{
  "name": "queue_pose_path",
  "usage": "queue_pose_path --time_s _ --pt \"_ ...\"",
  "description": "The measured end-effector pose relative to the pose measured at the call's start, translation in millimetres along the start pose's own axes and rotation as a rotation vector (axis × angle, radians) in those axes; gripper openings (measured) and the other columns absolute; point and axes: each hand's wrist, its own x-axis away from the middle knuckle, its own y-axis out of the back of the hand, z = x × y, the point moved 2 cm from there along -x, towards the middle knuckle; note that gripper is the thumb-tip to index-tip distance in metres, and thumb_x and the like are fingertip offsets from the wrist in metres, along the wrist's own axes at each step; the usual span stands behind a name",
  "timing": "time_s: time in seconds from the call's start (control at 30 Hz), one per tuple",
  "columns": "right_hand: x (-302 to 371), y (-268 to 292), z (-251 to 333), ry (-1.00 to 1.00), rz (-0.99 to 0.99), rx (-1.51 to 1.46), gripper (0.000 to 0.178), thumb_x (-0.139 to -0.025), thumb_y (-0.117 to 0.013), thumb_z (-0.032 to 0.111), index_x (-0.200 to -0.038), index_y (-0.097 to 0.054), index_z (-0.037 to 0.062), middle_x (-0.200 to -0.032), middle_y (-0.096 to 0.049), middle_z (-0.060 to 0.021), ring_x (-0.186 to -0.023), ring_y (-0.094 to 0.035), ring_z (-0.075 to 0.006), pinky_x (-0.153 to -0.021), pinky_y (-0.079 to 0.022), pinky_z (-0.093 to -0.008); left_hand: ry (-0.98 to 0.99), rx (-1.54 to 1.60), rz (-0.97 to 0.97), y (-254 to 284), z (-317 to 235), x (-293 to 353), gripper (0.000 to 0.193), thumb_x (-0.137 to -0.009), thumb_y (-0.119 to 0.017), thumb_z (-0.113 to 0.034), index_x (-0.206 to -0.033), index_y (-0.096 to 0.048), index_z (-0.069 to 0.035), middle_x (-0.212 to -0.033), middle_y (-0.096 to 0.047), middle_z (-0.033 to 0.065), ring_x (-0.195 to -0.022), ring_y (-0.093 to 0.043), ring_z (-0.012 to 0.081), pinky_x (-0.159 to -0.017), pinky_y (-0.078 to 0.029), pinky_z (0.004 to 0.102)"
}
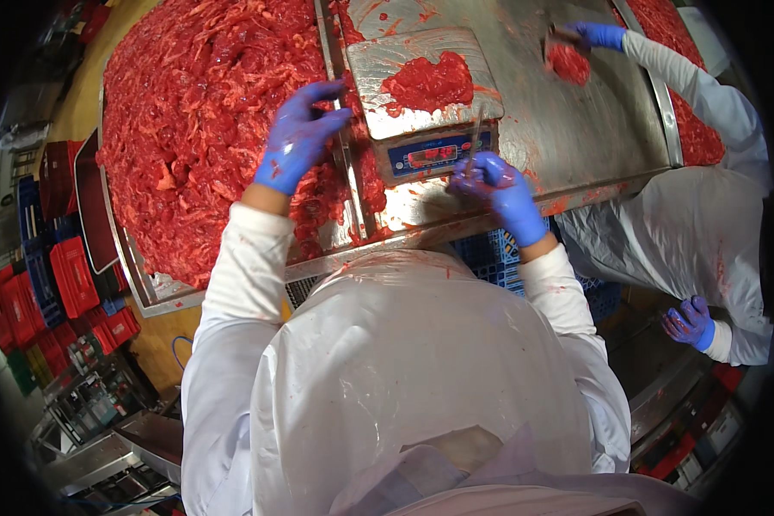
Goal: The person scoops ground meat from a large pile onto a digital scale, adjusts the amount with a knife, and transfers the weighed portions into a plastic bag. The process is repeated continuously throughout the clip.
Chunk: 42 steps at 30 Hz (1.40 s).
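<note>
A: "Your left hand point(307, 131) is spread, thumb and fingers apart, by the side wall point(353, 187) of the big meat bin. A heap of raw red meat point(202, 120) lies to its left."

B: "Your right hand point(496, 185) pinches a thin tool point(478, 133) that points away from you. I can't tell if it touches the scale point(397, 163) just past that hand."

A: "Where's your small meat pile point(432, 83)?"

B: "On the scale's pan, past your right hand and a bit left. A co-worker's gloved hand point(602, 36) is farther off, to the right."
</note>
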Motion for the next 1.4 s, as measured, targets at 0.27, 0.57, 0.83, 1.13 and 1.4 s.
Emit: queue_pose_path --time_s 0.27,0.57,0.83,1.13,1.4 --pt "-130 -93 24 0.496 0.037 0.790 0.050 -0.092 -0.073 0.019 -0.138 -0.056 0.0126 -0.124 -0.068 -0.0211 -0.111 -0.067 -0.0400 -0.097 -0.054 -0.0485 0.062 -0.416 -0.011 7 45 48 0.031 -0.089 -0.074 -0.015 -0.119 -0.070 -0.005 -0.108 -0.072 0.0127 -0.096 -0.070 0.0265 -0.085 -0.058 0.0393" --pt "-86 149 -71 -0.051 -0.587 1.168 0.065 -0.094 -0.073 0.037 -0.145 -0.048 0.0062 -0.143 -0.059 -0.0247 -0.135 -0.053 -0.0440 -0.119 -0.030 -0.0569 0.204 -1.016 0.018 52 150 134 0.034 -0.079 -0.079 -0.017 -0.111 -0.073 -0.008 -0.113 -0.072 0.0231 -0.109 -0.070 0.0390 -0.090 -0.058 0.0464" --pt "30 60 -63 -0.085 -0.588 1.046 0.063 -0.093 -0.074 0.041 -0.143 -0.053 0.0089 -0.128 -0.069 -0.0234 -0.119 -0.066 -0.0404 -0.102 -0.051 -0.0446 0.049 -0.572 0.181 29 -47 23 0.037 -0.080 -0.077 -0.011 -0.115 -0.072 0.001 -0.096 -0.075 0.0218 -0.088 -0.074 0.0358 -0.079 -0.058 0.0415" --pt "21 57 -53 -0.119 -0.592 1.029 0.060 -0.092 -0.074 0.041 -0.141 -0.057 0.0106 -0.125 -0.071 -0.0184 -0.115 -0.068 -0.0360 -0.100 -0.052 -0.0422 0.026 0.387 0.378 -89 -66 -72 0.042 -0.085 -0.071 -0.007 -0.126 -0.065 -0.001 -0.110 -0.071 0.0063 -0.094 -0.068 0.0146 -0.085 -0.055 0.0280" --pt "36 44 -45 -0.089 -0.582 0.954 0.058 -0.091 -0.077 0.038 -0.137 -0.059 0.0081 -0.115 -0.072 -0.0199 -0.108 -0.070 -0.0330 -0.096 -0.054 -0.0393 -0.104 -0.830 0.010 12 43 21 0.035 -0.086 -0.071 -0.020 -0.119 -0.066 -0.008 -0.108 -0.061 0.0233 -0.097 -0.066 0.0431 -0.085 -0.055 0.0500"
